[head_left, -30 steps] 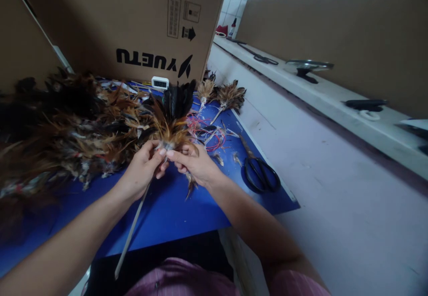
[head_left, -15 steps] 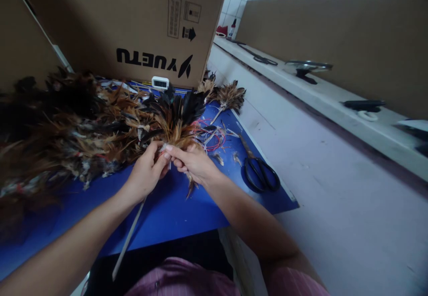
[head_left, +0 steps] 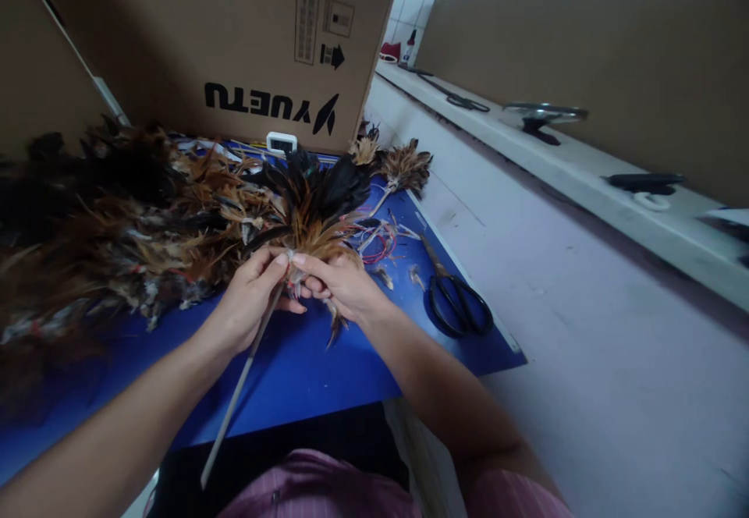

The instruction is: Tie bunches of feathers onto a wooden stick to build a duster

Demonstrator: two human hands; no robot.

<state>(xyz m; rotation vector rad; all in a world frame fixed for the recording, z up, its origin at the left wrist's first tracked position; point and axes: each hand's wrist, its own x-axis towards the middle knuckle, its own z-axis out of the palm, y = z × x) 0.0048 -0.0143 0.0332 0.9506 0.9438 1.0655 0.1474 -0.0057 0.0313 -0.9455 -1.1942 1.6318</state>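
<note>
Between my hands is a feather duster [head_left: 316, 198], dark feathers fanned away from me and brown ones nearer its base. Its thin stick [head_left: 237, 393] slants down toward me past the table edge. My left hand [head_left: 251, 292] is closed, thumb and index finger pinching the duster where feathers meet stick. Against it, my right hand [head_left: 339, 284] is closed too, its thumb and fingers pressing feather bases at the same spot. A few loose brown feathers [head_left: 335, 319] hang below the right hand. What lies under my fingertips is partly hidden.
A large heap of feather bundles [head_left: 146, 229] covers the left of the blue table [head_left: 304, 393]. Black-handled scissors [head_left: 459, 303] and red string [head_left: 383, 245] lie to the right. Behind stand a small white digital display [head_left: 282, 143], a cardboard box [head_left: 175, 34] and another feather duster [head_left: 403, 168].
My left hand has shifted slightly, some of its fingers straightening below the duster, and more of the stick shows. The right hand stays nearly in place.
</note>
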